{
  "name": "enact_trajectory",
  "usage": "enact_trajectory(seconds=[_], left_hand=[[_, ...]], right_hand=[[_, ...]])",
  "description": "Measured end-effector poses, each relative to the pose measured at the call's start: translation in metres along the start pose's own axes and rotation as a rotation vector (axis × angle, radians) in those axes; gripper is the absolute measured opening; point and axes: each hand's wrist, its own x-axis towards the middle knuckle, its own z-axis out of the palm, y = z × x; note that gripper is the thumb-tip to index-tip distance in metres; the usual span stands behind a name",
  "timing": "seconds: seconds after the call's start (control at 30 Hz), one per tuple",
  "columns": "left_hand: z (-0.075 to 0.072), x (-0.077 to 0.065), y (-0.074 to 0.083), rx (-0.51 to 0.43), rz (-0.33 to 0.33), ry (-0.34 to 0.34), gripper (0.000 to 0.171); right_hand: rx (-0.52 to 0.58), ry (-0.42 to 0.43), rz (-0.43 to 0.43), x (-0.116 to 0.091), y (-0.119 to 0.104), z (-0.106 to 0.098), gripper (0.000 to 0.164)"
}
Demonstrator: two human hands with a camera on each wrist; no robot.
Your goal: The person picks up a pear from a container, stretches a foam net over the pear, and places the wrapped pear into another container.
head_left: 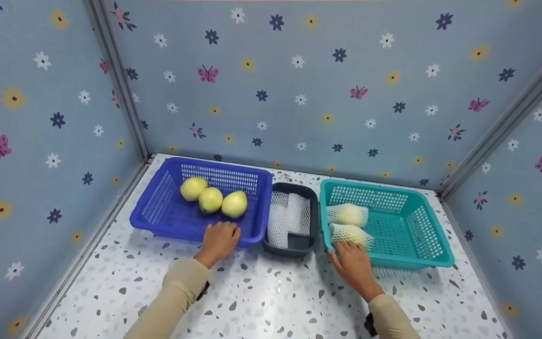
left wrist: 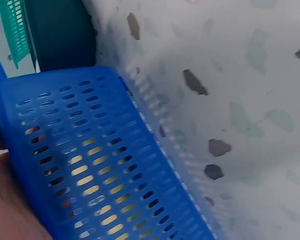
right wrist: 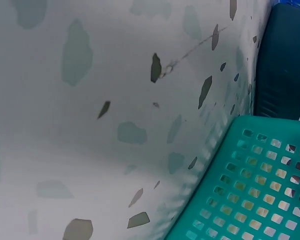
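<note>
In the head view, a blue basket holds three yellow-green fruits that look like pears. My left hand rests over its front rim, fingers bent down inside; the fingertips are hidden. The left wrist view shows this hand beside the slotted blue wall. My right hand lies over the front rim of a teal basket, its fingers touching the nearer of two fruits in white foam nets. The right wrist view has the teal wall, with that hand mostly hidden.
Between the two baskets stands a dark grey bin with white foam net sleeves in it. All sit on a speckled white tabletop. Flower-patterned panels close off the back and both sides.
</note>
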Motion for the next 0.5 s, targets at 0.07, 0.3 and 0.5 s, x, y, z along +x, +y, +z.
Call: enact_trajectory(seconds=[0.07, 0.3, 0.5], left_hand=[[-0.006, 0.005, 0.002, -0.017, -0.019, -0.059, 0.026], [-0.031, 0.032, 0.01, -0.011, -0.004, -0.165, 0.019], [-0.053, 0.067, 0.009, 0.036, -0.05, -0.235, 0.024]], right_hand=[[-0.002, 0.011, -0.006, 0.0, 0.001, 0.001, 0.03], [-0.003, 0.054, -0.012, -0.005, 0.004, 0.001, 0.023], [-0.018, 0.065, -0.036, -0.002, 0.003, 0.003, 0.025]])
